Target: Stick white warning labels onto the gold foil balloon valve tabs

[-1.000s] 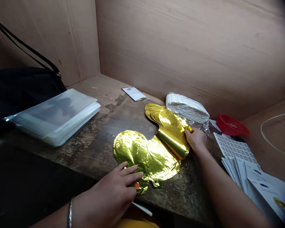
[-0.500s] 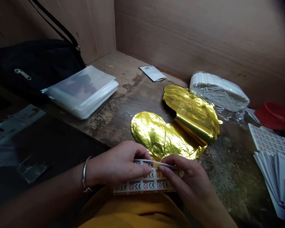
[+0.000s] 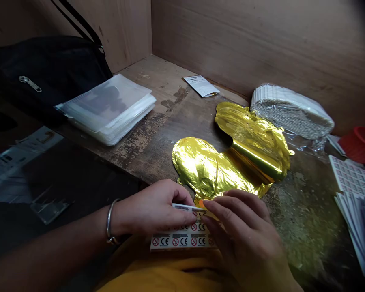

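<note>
My left hand [image 3: 152, 211], a metal bangle on its wrist, grips the top edge of a white sticker sheet [image 3: 178, 238] printed with CE and warning marks, held over my lap. My right hand [image 3: 245, 235] lies on the sheet's right part, its fingertips pinching at the top edge beside my left thumb. Just beyond both hands a flat gold foil balloon [image 3: 231, 162] lies on the worn wooden table [image 3: 158, 134], partly folded over on its right side.
A stack of clear plastic sleeves [image 3: 109, 107] and a black bag [image 3: 39, 77] sit at the left. A wrapped white stack [image 3: 290, 111], a red basket [image 3: 361, 144], label sheets [image 3: 351, 178] and white cards [image 3: 360, 219] are at the right. A small leaflet [image 3: 200, 86] lies near the back wall.
Both hands left the gold balloon and came together near my lap on a sticker sheet. In the last half second my right fingers slid further onto the sheet.
</note>
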A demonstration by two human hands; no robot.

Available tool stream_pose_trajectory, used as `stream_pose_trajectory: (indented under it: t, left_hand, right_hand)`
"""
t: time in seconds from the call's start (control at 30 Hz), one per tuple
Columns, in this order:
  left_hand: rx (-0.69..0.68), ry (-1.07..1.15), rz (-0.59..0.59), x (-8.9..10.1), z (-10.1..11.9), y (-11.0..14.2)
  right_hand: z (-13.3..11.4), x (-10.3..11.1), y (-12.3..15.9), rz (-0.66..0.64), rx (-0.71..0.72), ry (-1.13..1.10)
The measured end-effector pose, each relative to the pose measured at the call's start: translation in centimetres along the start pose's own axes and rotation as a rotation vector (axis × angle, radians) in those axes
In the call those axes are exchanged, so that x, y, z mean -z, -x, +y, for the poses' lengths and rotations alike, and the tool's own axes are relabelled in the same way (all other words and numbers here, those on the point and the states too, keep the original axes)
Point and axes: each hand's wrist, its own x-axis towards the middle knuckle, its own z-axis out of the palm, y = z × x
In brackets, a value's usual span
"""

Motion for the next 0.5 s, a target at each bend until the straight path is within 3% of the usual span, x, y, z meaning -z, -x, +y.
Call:
stream_pose_trajectory:
  t: [0.17,0.5]
  left_hand:
    - [-0.001,0.086,-0.028,-0.2,-0.6,-0.1]
    - [0.081,0.265,-0.118,0.1,-1.4,-0.6]
  right_hand:
    - [-0.3,-0.3,0.1,0.011,0.001,-0.032]
    - [0.4,-0.6,1.4,0.047,0.183,0.036]
